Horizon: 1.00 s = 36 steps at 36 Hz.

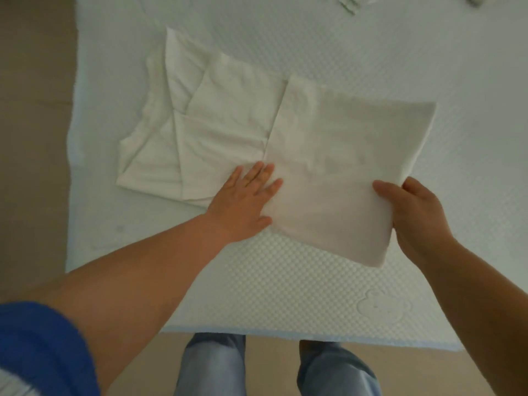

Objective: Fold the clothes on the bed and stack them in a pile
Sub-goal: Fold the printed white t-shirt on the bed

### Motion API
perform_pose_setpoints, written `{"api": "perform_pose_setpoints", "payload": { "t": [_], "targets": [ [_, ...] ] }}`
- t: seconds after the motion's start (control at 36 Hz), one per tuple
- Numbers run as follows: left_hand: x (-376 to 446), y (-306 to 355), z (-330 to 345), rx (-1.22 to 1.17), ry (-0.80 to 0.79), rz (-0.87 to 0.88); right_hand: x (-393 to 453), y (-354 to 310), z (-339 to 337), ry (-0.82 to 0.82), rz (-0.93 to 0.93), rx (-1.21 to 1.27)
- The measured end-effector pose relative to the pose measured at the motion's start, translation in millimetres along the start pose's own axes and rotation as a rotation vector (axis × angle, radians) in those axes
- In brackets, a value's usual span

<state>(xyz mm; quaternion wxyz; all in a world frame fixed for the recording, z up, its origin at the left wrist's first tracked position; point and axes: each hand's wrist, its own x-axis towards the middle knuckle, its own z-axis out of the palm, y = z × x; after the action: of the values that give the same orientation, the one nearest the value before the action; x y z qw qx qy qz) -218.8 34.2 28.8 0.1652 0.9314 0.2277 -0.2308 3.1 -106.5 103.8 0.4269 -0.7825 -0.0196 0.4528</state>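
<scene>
Mid-fold on a white quilted bed [400, 67]: 1 cream shirt [228, 130], sides already turned in, lying flat near the bed's left edge with its long axis running left to right across the view, slightly tilted so the left end sits lower. Shoulder and neck end pointing left, hem end to the right, lifted and doubled back over the body as a raised flap [343, 167].

Left hand [243, 201] flat on the cloth at the crease line, fingers [268, 175] straight and spread, pressing rather than gripping. Right hand [414, 218] pinching the flap's near right corner, thumb on top, fingers curled under the edge and hidden.

Likely step: folding the hem end over toward the shoulders. To do it well, keep the left palm pinning the crease so the layers beneath do not slide, carry the flap leftward low and level, and line up its far and near edges with the folded sides before letting go. Then smooth outward from the crease to push out trapped air. Risk: the tucked sleeves shifting and spoiling the rectangle.

More pale green clothing [347, 4] at the far edge of the bed, well apart, only partly in view. No finished pile visible. Blue sleeve [40, 344] and jeans [211, 367] at the bottom of the view.
</scene>
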Motion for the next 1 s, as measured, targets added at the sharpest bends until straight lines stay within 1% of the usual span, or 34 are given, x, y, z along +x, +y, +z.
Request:
{"api": "perform_pose_setpoints", "payload": {
  "t": [0.11, 0.14, 0.17, 0.22, 0.25, 0.31, 0.36, 0.42, 0.47, 0.53, 0.56, 0.61, 0.69, 0.72, 0.78, 0.86, 0.94, 1.0],
  "targets": [
    [-29.0, -21.7, -0.1, -0.015, 0.017, -0.023, -28.1, -43.7, 36.8, -0.078, -0.157, -0.038],
    [-35.7, -26.6, -0.9, -0.056, 0.065, -0.019, -34.3, -55.3, 49.8, -0.091, -0.189, -0.052],
    [-43.1, -31.2, -2.0, -0.148, 0.148, -0.027, -39.4, -66.2, 63.6, -0.105, -0.216, -0.071],
    [-56.5, -40.2, -8.6, -0.474, 0.316, -0.133, -45.8, -85.9, 93.7, -0.146, -0.248, -0.085],
    [-61.0, -46.5, -13.6, -0.650, 0.354, -0.231, -47.4, -93.7, 110.1, -0.169, -0.254, -0.087],
    [-65.4, -61.9, -27.2, -0.985, 0.344, -0.466, -48.7, -107.3, 146.6, -0.210, -0.265, -0.110],
    [-64.0, -83.1, -42.1, -1.421, 0.344, -0.685, -48.2, -117.4, 187.4, -0.239, -0.292, -0.139],
    [-65.9, -110.1, -52.0, -1.837, 0.328, -0.863, -45.7, -123.2, 230.2, -0.269, -0.323, -0.196],
    [-75.6, -137.5, -48.3, -2.082, 0.341, -0.928, -42.0, -122.1, 270.9, -0.318, -0.339, -0.292],
    [-89.9, -160.6, -37.8, -2.239, 0.394, -0.952, -37.5, -113.5, 305.7, -0.345, -0.328, -0.418],
    [-96.3, -169.8, -31.3, -2.274, 0.409, -0.968, -34.9, -107.0, 319.2, -0.352, -0.320, -0.480],
    [-105.5, -183.4, -18.3, -2.265, 0.387, -0.984, -30.8, -91.1, 337.2, -0.355, -0.314, -0.588],
    [-108.5, -188.2, -7.1, -2.125, 0.358, -1.003, -27.3, -63.9, 340.2, -0.335, -0.346, -0.747],
    [-107.2, -187.3, -5.5, -2.064, 0.376, -1.012, -27.7, -54.6, 335.7, -0.318, -0.374, -0.804],
    [-102.6, -184.8, -4.8, -1.962, 0.466, -1.038, -30.3, -35.7, 321.0, -0.272, -0.457, -0.929],
    [-93.5, -181.0, -4.0, -1.702, 0.590, -1.071, -36.3, -9.8, 291.0, -0.192, -0.599, -1.106],
    [-88.0, -176.0, -5.0, -1.498, 0.634, -1.044, -41.8, 10.8, 265.0, -0.211, -0.730, -1.258],
    [-86.8, -175.0, -5.4, -1.454, 0.688, -1.051, -44.0, 19.2, 254.0, -0.211, -0.771, -1.309]
  ]
}}
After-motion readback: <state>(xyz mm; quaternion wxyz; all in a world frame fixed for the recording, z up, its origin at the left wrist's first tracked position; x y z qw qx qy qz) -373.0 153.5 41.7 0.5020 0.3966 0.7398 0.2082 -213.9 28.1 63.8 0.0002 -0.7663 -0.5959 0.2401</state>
